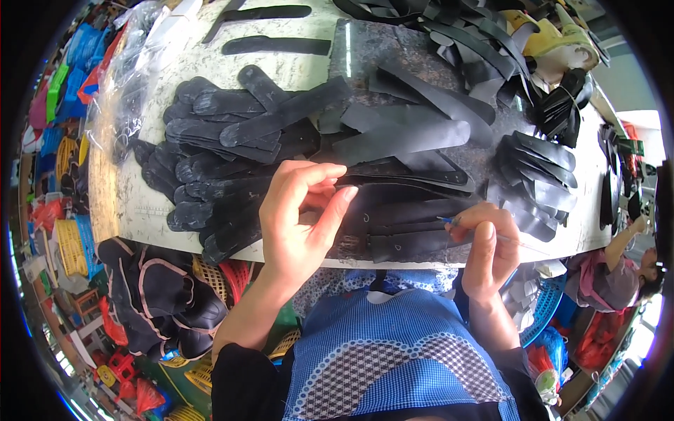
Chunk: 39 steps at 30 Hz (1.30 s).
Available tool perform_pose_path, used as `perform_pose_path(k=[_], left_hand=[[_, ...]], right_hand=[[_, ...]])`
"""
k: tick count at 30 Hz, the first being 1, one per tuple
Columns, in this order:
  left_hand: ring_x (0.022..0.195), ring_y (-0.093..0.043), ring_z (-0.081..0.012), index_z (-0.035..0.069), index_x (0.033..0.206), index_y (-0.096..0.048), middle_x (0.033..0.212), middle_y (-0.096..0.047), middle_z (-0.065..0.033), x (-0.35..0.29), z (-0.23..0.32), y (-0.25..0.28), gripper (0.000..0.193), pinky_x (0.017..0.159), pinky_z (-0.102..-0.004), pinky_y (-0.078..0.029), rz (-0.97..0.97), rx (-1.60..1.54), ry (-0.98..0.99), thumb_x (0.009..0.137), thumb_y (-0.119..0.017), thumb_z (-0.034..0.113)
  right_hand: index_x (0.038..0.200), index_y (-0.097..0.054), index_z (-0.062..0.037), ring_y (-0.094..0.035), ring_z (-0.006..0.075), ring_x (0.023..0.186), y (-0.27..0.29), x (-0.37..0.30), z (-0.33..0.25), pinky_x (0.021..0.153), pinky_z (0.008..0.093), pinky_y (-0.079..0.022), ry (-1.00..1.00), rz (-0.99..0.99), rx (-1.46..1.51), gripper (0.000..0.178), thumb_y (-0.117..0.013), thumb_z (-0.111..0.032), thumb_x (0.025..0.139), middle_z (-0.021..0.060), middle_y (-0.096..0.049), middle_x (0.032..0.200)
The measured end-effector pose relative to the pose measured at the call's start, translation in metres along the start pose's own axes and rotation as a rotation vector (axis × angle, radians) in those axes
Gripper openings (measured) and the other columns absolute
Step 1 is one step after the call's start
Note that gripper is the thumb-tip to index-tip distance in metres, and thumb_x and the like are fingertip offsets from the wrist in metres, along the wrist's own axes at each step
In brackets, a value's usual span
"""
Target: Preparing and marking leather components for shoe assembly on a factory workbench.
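Observation:
My left hand (298, 217) is over the black strips with thumb and forefinger apart and nothing visible between them. Its fingertips are next to the edge of a stack of long black strips (411, 177), which look like leather. A thin pen (448, 220) with a blue tip and a clear barrel is pinched in my right hand (489, 245). Under the pen's tip lie several flat black strips (414, 224) side by side near the table's front edge; small pale marks show on a few of them.
Piles of round-ended black strips (232, 133) lie at left on the white table (175, 63). More strips (537, 175) are fanned out at right, with a tangled heap (470, 42) at the back. Clear plastic sheeting (133, 91) hangs over the left edge. A person (611, 274) is at far right.

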<state>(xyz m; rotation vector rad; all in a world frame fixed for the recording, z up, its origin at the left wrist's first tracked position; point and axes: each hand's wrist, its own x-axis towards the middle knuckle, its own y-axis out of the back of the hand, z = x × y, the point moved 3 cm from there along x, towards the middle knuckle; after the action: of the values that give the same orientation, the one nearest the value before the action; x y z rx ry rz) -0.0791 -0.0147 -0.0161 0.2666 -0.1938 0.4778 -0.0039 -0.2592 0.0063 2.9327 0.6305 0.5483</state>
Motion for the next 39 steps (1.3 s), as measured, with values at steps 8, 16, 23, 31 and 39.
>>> perform_pose_path(k=[8, 16, 23, 31, 39], left_hand=[[0.080, -0.070, -0.0162, 0.001, 0.093, -0.073, 0.096, -0.067, -0.0080, -0.042, 0.000, -0.026, 0.018, 0.062, -0.0273, -0.058, -0.139, 0.264, -0.084, 0.081, -0.084, -0.008], [0.080, -0.068, -0.0246, 0.003, 0.091, -0.073, 0.093, -0.069, -0.0065, -0.038, -0.002, -0.026, 0.023, 0.068, -0.0348, -0.054, -0.132, 0.372, -0.246, 0.074, -0.086, -0.006], [0.093, -0.065, -0.0280, 0.005, 0.113, -0.075, 0.104, -0.065, -0.0098, 0.006, 0.002, 0.006, 0.035, 0.079, -0.0369, -0.054, 0.051, 0.644, -0.270, 0.080, -0.087, 0.004], [0.089, -0.065, -0.0262, 0.007, 0.102, -0.077, 0.095, -0.064, -0.0060, 0.013, -0.014, 0.009, 0.020, 0.076, -0.0381, -0.052, -0.056, 0.471, -0.142, 0.083, -0.084, 0.005], [0.085, -0.065, -0.0169, 0.004, 0.104, -0.081, 0.097, -0.066, -0.0052, 0.012, -0.015, 0.012, 0.021, 0.074, -0.0300, -0.052, -0.067, 0.385, -0.105, 0.085, -0.083, -0.003]], right_hand=[[0.098, -0.071, 0.0052, -0.071, 0.0242, 0.073, -0.022, 0.002, 0.002, 0.067, 0.0343, -0.056, -0.153, -0.176, -0.119, 0.008, -0.063, 0.004, 0.096, 0.0140, -0.073, 0.085], [0.098, -0.072, 0.0014, -0.069, 0.0278, 0.072, -0.042, 0.007, 0.019, 0.066, 0.0362, -0.055, -0.089, -0.324, -0.274, 0.006, -0.068, 0.004, 0.094, 0.0127, -0.071, 0.084], [0.099, -0.073, 0.0026, -0.070, 0.0255, 0.073, -0.050, 0.024, 0.012, 0.069, 0.0346, -0.055, -0.042, -0.148, -0.132, 0.006, -0.068, 0.001, 0.097, 0.0131, -0.073, 0.085], [0.104, -0.072, 0.0001, -0.069, 0.0317, 0.080, -0.075, 0.045, 0.026, 0.073, 0.0384, -0.056, 0.124, -0.270, -0.253, 0.012, -0.073, 0.002, 0.091, 0.0135, -0.073, 0.092], [0.105, -0.074, 0.0008, -0.071, 0.0316, 0.078, -0.074, 0.043, 0.032, 0.072, 0.0370, -0.057, 0.063, -0.188, -0.211, 0.011, -0.071, 0.002, 0.094, 0.0162, -0.074, 0.091]])
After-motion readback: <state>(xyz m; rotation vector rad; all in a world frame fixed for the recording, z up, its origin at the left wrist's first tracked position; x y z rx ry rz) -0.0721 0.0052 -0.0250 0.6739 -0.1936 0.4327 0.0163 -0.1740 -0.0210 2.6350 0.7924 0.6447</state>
